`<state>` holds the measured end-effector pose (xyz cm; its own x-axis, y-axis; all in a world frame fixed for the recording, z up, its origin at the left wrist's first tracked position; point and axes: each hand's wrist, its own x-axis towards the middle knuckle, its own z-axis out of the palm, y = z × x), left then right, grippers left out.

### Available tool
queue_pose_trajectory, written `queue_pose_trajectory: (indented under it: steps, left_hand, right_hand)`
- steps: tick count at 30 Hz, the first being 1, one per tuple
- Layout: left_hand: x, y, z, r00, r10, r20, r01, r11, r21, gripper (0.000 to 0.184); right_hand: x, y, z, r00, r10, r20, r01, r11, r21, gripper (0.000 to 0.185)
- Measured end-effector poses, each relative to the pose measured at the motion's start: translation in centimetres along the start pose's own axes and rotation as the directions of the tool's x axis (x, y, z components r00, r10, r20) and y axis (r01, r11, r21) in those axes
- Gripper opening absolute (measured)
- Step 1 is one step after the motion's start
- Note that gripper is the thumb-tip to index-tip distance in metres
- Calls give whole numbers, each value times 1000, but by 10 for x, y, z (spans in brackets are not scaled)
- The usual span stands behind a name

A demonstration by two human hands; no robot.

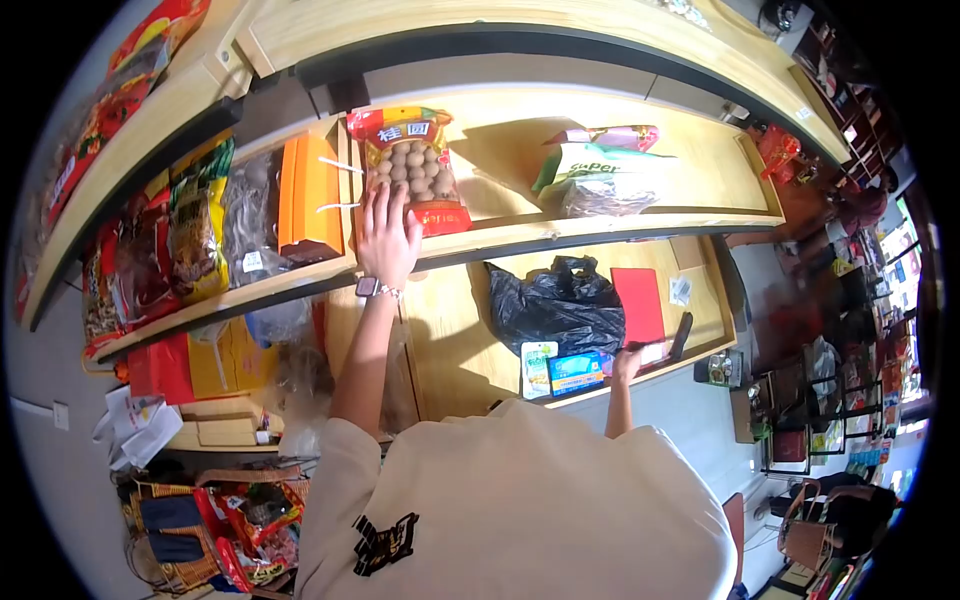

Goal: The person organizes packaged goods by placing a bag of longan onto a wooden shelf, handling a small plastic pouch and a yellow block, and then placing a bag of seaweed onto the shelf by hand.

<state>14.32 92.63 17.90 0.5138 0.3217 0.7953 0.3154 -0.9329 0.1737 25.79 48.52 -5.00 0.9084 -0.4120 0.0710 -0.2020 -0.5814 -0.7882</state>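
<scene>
Beige shirt (520,490); left grip (389,240) spread on "桂圆" bag (418,165); right grip (626,364), hold unclear; green-white bag (600,168): "Super".

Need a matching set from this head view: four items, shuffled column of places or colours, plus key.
Items:
1. Bag of round brown items
2. Black plastic bag
3. Corded box
4. Package printed "Super"

Match to:
A. Orange
B. On the lower shelf
C. Mainly green and white
D. Under the left hand

Pairs: 1-D, 2-B, 3-A, 4-C
</scene>
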Motion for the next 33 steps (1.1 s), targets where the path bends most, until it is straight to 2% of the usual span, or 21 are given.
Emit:
queue_pose_trajectory:
  steps: [1, 3, 4, 5, 8, 9, 11, 12, 13, 14, 16, 17, 19, 21, 23, 25, 27, 28, 29, 31, 33]
  left_hand:
    - [-1, 1, 0, 1000, 8, 2, -8, 1000, -4, 36]
    - [-1, 2, -2, 1000, -11, 7, 11, 1000, 29, 36]
    - [-1, 0, 0, 1000, -3, 0, 3, 1000, 17, 35]
    - [-2, -1, 2, 1000, -1, 0, 1, 1000, 21, 36]
    - [-1, 0, 0, 1000, -6, 4, 6, 1000, 23, 36]
    - [-1, -1, 0, 1000, 4, 15, -4, 1000, 26, 36]
    - [-2, 0, -1, 1000, 5, 3, -5, 999, 48, 34]
    - [-2, 0, 1, 1000, 1, 1, -2, 998, 65, 33]
    - [-2, 0, 3, 1000, 1, -16, 0, 998, 57, 33]
    - [-3, -2, 5, 1000, 19, -18, -18, 998, 53, 33]
    - [-1, 1, 2, 1000, 10, -14, -9, 1000, 12, 34]
    - [-1, 2, 1, 1000, 15, -20, -15, 1000, 15, 33]
    - [-1, 0, 3, 998, 41, -46, -39, 998, 47, 33]
    - [0, -3, 5, 997, 53, -60, -50, 997, 54, 31]
    - [0, -1, 5, 998, 36, -53, -33, 998, 60, 31]
    - [1, 0, 5, 998, 39, -56, -37, 998, 51, 32]
    - [0, -1, 5, 999, 24, -31, -24, 999, 24, 32]
    - [0, -3, 5, 998, 52, -44, -51, 998, 23, 32]
    - [-1, -2, 6, 997, 44, -62, -43, 999, 14, 31]
    - [-1, -3, 7, 995, 62, -73, -58, 997, 56, 30]
    - [-1, -3, 9, 995, 50, -83, -46, 997, 56, 30]
  right_hand:
    - [18, 71, 39, 967, -69, 247, 89, 994, -70, 43]
    - [2, 60, 34, 927, 74, 368, -75, 997, -13, 43]
    - [-15, 39, 21, 943, -10, 333, 28, 998, -49, 41]
    - [-23, 24, 16, 935, 90, 343, -22, 980, -197, 40]
    - [-28, 18, 13, 947, 57, 315, 15, 976, -219, 38]
    - [-18, 42, 27, 957, -51, 287, 51, 999, 9, 34]
    - [-18, 33, 17, 942, -25, 334, 25, 1000, 5, 32]
    - [-11, 46, 28, 948, 15, 319, -29, 999, 41, 32]
    - [-15, 37, 27, 945, 86, 317, -166, 958, 234, 32]
    - [-18, 32, 23, 969, -30, 247, 17, 998, 56, 32]
    - [-24, 22, 27, 946, -74, 314, 48, 995, 87, 28]
    - [-27, 26, 37, 947, -27, 319, 0, 996, 84, 23]
    - [-43, 15, 47, 839, 76, 539, -199, 964, 175, 21]
    - [-67, 6, 61, 584, 140, 799, -539, 804, 253, 23]
    - [-97, -9, 76, 489, 133, 862, -643, 723, 253, 28]
    - [-122, -49, 70, 422, 242, 874, -744, 644, 181, 32]
    - [-121, -41, 89, 377, 177, 909, -719, 674, 166, 34]
    - [-124, -42, 88, 479, 3, 878, -541, 789, 292, 34]
    - [-124, -42, 85, 484, 16, 875, -600, 734, 319, 32]
    - [-124, -61, 77, 511, 144, 847, -593, 773, 226, 28]
    - [-129, -63, 72, 481, 186, 857, -718, 644, 263, 24]
